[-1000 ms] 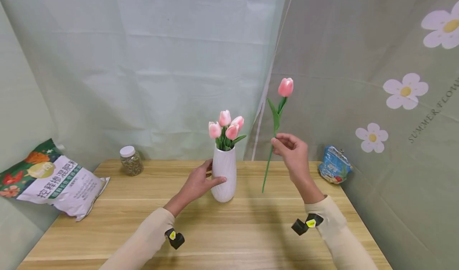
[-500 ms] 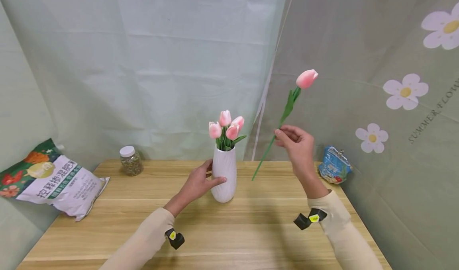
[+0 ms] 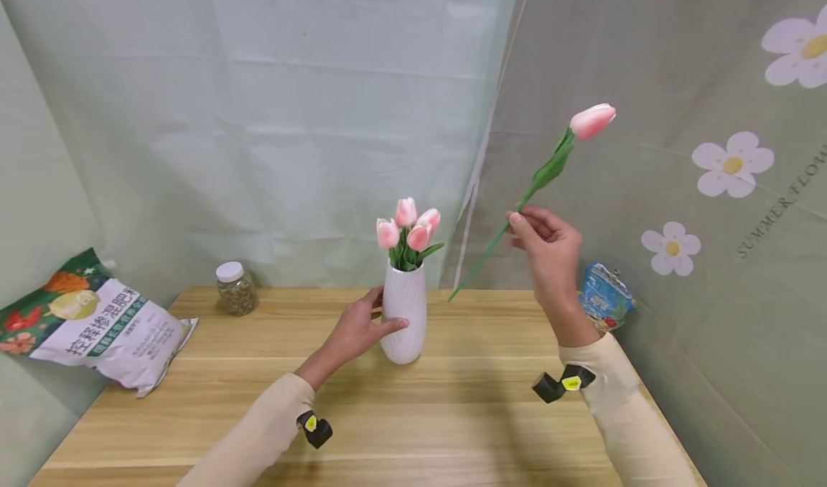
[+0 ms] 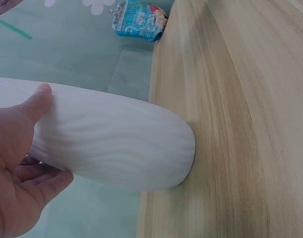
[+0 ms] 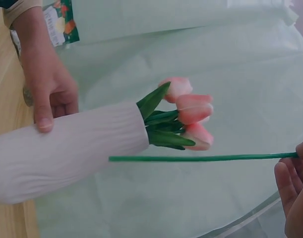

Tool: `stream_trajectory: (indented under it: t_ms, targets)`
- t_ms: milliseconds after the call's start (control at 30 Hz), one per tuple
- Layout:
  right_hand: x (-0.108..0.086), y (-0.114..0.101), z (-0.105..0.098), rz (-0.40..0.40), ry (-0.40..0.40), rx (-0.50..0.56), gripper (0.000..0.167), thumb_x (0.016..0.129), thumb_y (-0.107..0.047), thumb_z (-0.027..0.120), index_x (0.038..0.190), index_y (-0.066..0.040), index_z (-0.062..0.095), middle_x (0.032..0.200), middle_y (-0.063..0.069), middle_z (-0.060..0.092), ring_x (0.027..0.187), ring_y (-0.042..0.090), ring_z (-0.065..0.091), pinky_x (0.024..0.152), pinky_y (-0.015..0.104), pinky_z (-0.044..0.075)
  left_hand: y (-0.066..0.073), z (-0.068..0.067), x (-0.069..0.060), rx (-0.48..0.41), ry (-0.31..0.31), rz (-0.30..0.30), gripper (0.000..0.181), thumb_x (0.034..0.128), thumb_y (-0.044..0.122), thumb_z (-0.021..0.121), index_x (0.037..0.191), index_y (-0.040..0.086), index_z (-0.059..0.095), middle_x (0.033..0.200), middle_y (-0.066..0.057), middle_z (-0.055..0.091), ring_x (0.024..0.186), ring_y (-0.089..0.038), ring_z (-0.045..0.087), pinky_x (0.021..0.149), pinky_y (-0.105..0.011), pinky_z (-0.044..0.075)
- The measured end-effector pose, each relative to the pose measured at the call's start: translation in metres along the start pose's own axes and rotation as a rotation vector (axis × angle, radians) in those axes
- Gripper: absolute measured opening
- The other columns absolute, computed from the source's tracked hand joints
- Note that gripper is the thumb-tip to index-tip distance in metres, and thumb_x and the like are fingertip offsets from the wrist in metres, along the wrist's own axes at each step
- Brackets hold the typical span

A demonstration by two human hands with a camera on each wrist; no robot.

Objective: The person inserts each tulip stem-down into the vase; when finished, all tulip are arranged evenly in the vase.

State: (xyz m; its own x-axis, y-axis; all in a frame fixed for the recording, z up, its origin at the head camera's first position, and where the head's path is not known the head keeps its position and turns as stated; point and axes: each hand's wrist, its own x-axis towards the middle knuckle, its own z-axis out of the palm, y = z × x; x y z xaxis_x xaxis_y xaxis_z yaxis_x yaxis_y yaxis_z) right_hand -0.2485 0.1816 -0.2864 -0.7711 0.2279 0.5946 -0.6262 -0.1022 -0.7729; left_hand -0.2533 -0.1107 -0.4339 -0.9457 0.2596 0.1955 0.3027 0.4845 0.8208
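A white ribbed vase (image 3: 405, 314) stands upright on the wooden table, with several pink tulips (image 3: 418, 237) and green leaves rising from its mouth. My left hand (image 3: 358, 327) grips the vase's side, thumb across the front and fingers round the back; the left wrist view shows the thumb and fingers on the vase (image 4: 116, 136). In the air to the right, my right hand (image 3: 549, 250) pinches the green stem of a single tulip (image 3: 592, 122). That tulip tilts, bloom up to the right, stem end (image 5: 141, 158) down to the left, apart from the vase.
On the wooden table (image 3: 291, 429), a jar (image 3: 237, 291) with a white lid stands at the back left. A printed bag (image 3: 116, 336) leans at the left edge. A blue pouch (image 3: 604, 297) sits at the back right, partly behind my right wrist. Cloth hangs behind.
My right hand has risen and moved right with the single tulip, which has gone from nearly upright to tilted right. The left hand and vase stay put.
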Motion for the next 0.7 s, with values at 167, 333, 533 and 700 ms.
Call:
stream_trajectory:
  t_ms: [167, 333, 533, 700]
  targets:
    - [0.004, -0.005, 0.004, -0.051, 0.010, 0.012, 0.027, 0.093, -0.008, 0.075, 0.106, 0.014, 0.068, 0.091, 0.004, 0.078, 0.078, 0.016, 0.073, 0.067, 0.029, 0.064, 0.001, -0.001, -0.001, -0.006, -0.004, -0.003, 0.085, 0.0880, 0.042, 0.081, 0.151, 0.000, 0.043, 0.143, -0.019, 0.058, 0.130, -0.034, 0.059, 0.106, -0.048, 0.053]
    - [0.007, -0.010, 0.009, -0.105, 0.012, 0.027, 0.025, 0.093, -0.008, 0.076, 0.106, 0.012, 0.070, 0.093, 0.006, 0.078, 0.079, 0.016, 0.073, 0.068, 0.028, 0.064, -0.001, -0.001, 0.000, -0.005, -0.002, -0.001, 0.085, 0.0884, 0.043, 0.080, 0.151, -0.001, 0.042, 0.143, -0.019, 0.058, 0.130, -0.034, 0.059, 0.106, -0.049, 0.053]
    - [0.010, -0.015, 0.016, -0.143, 0.011, 0.062, 0.021, 0.093, -0.007, 0.075, 0.105, 0.010, 0.072, 0.094, 0.009, 0.078, 0.079, 0.017, 0.074, 0.067, 0.028, 0.064, 0.000, -0.001, 0.000, -0.001, 0.004, 0.003, 0.085, 0.0879, 0.043, 0.081, 0.151, -0.001, 0.043, 0.142, -0.020, 0.058, 0.129, -0.034, 0.059, 0.106, -0.049, 0.053]
    - [0.012, -0.017, 0.021, -0.146, 0.006, 0.081, 0.014, 0.093, -0.006, 0.075, 0.103, 0.004, 0.074, 0.093, 0.006, 0.079, 0.080, 0.018, 0.075, 0.067, 0.029, 0.064, -0.001, -0.001, 0.000, -0.003, 0.006, 0.006, 0.086, 0.0876, 0.043, 0.081, 0.151, -0.001, 0.043, 0.142, -0.020, 0.058, 0.129, -0.035, 0.059, 0.105, -0.049, 0.054]
